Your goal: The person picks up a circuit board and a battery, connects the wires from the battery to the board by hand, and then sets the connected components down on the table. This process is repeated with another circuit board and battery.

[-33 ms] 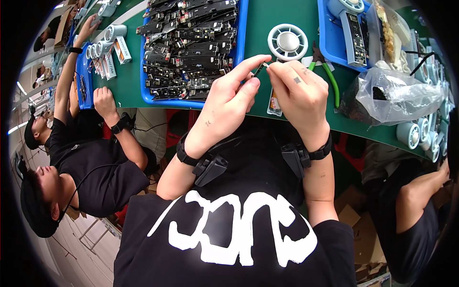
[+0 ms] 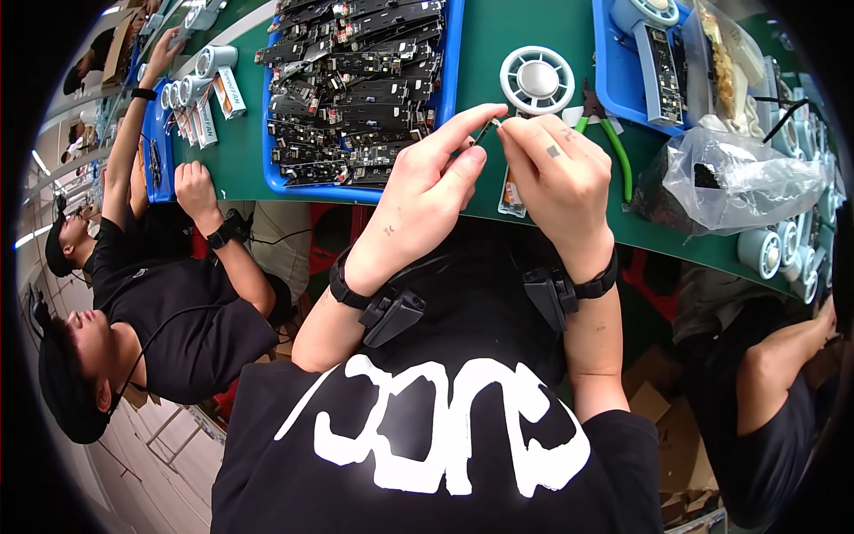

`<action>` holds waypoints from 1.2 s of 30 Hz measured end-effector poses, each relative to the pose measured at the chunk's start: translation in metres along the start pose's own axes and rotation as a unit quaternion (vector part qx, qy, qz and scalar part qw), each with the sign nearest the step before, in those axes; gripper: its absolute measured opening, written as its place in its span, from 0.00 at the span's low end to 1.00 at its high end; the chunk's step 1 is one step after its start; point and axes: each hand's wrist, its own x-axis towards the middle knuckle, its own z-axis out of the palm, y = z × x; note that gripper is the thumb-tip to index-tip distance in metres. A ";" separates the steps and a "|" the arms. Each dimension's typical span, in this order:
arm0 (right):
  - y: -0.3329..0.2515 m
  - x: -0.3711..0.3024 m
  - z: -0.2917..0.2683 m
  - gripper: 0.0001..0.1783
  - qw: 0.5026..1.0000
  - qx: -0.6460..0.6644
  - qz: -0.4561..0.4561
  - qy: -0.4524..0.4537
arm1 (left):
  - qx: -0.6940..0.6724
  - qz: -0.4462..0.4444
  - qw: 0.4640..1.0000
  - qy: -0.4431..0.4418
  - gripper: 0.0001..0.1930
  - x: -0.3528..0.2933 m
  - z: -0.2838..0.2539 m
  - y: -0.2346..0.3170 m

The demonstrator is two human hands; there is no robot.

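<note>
My left hand (image 2: 433,172) and my right hand (image 2: 562,169) meet in front of me over the table's near edge, both with fingers closed in a pinch. Between their fingertips is a small, thin dark strip (image 2: 485,133); the fingers cover most of it, so its kind is hidden. Just beyond my fingers lies a pale blue handheld fan (image 2: 537,78) with a round spoked head. Below the fan, between my hands, shows a pale casing end with an orange part (image 2: 511,196). Green-handled pliers (image 2: 616,147) lie to the right of my right hand.
A blue tray (image 2: 270,173) heaped with black circuit boards stands left of my hands. Another blue tray (image 2: 614,107) with fan parts is at right, beside a clear plastic bag (image 2: 734,182) and several fan heads (image 2: 761,252). Co-workers sit on both sides; one rests a fist (image 2: 196,189) by the left edge.
</note>
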 end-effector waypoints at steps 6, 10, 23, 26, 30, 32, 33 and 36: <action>0.000 -0.001 -0.001 0.10 0.999 -0.038 -0.013 -0.025 | 0.092 0.052 0.994 0.014 0.23 0.001 0.000 0.002; 0.004 0.004 -0.009 0.10 0.997 -0.045 -0.034 -0.048 | 0.114 0.076 0.991 0.005 0.23 0.000 -0.001 0.003; 0.018 0.012 -0.027 0.09 0.994 0.021 -0.023 -0.100 | 0.105 0.069 0.992 -0.013 0.23 -0.003 0.000 0.009; 0.016 0.012 -0.028 0.08 0.994 0.013 -0.021 -0.106 | 0.126 0.093 0.988 -0.004 0.23 -0.002 0.002 0.010; 0.018 0.012 -0.028 0.07 0.993 0.014 -0.025 -0.119 | 0.125 0.091 0.988 -0.011 0.22 -0.002 0.000 0.012; 0.016 0.011 -0.028 0.07 0.993 0.018 -0.032 -0.110 | 0.112 0.086 0.990 -0.023 0.22 -0.002 0.000 0.012; 0.016 0.011 -0.027 0.07 0.994 0.021 -0.038 -0.100 | 0.112 0.085 0.990 -0.022 0.22 -0.003 -0.001 0.011; 0.017 0.011 -0.026 0.07 0.994 0.027 -0.042 -0.094 | 0.111 0.085 0.990 -0.021 0.23 -0.004 0.000 0.009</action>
